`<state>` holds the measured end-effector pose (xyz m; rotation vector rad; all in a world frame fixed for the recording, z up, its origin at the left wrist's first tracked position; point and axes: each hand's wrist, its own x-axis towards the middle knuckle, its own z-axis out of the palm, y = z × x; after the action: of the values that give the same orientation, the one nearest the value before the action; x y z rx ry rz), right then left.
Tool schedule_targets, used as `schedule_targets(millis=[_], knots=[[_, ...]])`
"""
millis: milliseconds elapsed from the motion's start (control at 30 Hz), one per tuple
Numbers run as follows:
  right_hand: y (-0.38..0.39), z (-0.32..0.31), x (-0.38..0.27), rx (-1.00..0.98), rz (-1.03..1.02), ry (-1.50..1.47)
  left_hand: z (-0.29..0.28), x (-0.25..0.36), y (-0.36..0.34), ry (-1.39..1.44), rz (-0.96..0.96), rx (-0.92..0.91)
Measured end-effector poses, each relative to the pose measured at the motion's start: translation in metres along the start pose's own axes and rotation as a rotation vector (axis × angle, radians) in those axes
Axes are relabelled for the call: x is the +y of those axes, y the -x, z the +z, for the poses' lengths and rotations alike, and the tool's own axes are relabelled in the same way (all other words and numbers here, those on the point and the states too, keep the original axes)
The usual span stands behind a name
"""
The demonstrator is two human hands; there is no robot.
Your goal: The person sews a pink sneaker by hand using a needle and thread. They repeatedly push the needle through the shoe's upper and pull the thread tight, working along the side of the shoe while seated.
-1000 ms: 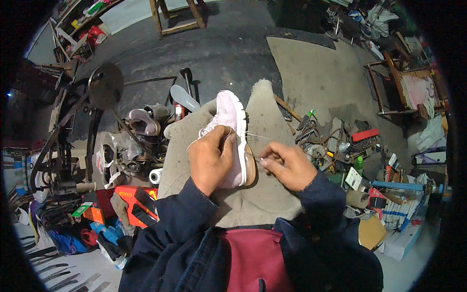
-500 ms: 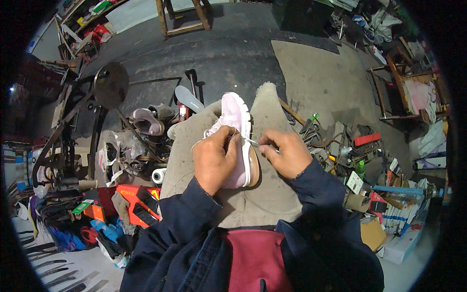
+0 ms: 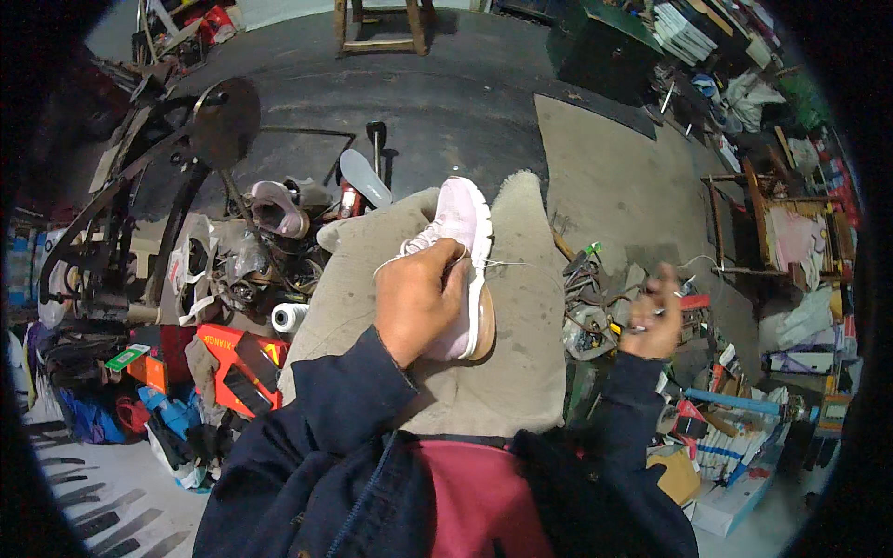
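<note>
A pale pink sneaker [image 3: 458, 206] with a white and tan sole lies toe forward on the beige cloth [image 3: 516, 358] over my lap. My left hand [image 3: 419, 298] is closed round its middle, thumb by the laces. Thin white thread [image 3: 510, 263] runs from the sole's side toward my right hand [image 3: 656, 312], which is out to the right, blurred, its curled fingers on the thread; a small thin tool seems to be in them, too unclear to name.
A black iron machine [image 3: 186, 163] stands at left, near another pink shoe [image 3: 277, 209], an insole [image 3: 365, 179], a white spool [image 3: 288, 317] and an orange-red box [image 3: 242, 363]. Tools and scraps lie right, by a wooden stool [image 3: 744, 223]. A green chest [image 3: 600, 46] stands at the back.
My right hand has moved from beside the sole far out to the right, drawing the thread out. My left hand still grips the shoe. The view has shifted slightly.
</note>
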<state>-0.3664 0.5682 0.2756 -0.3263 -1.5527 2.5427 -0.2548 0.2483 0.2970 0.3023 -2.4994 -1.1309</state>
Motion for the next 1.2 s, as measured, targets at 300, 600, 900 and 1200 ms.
schedule_targets(millis=[300,600,900,1200], knots=[[0.067,0.114,0.045,-0.796,-0.401,1.011,-0.005,0.005,0.002,0.001,0.006,-0.003],[0.072,0.096,0.034,-0.841,-0.22,1.096,-0.003,0.001,0.004,0.032,0.024,0.006],[0.081,0.117,0.044,-0.936,0.117,0.58,-0.02,0.008,0.012,0.24,0.03,-0.047],[0.103,0.112,0.057,-0.868,-0.162,0.946,-0.082,-0.018,0.075,-0.058,-0.04,-0.232]])
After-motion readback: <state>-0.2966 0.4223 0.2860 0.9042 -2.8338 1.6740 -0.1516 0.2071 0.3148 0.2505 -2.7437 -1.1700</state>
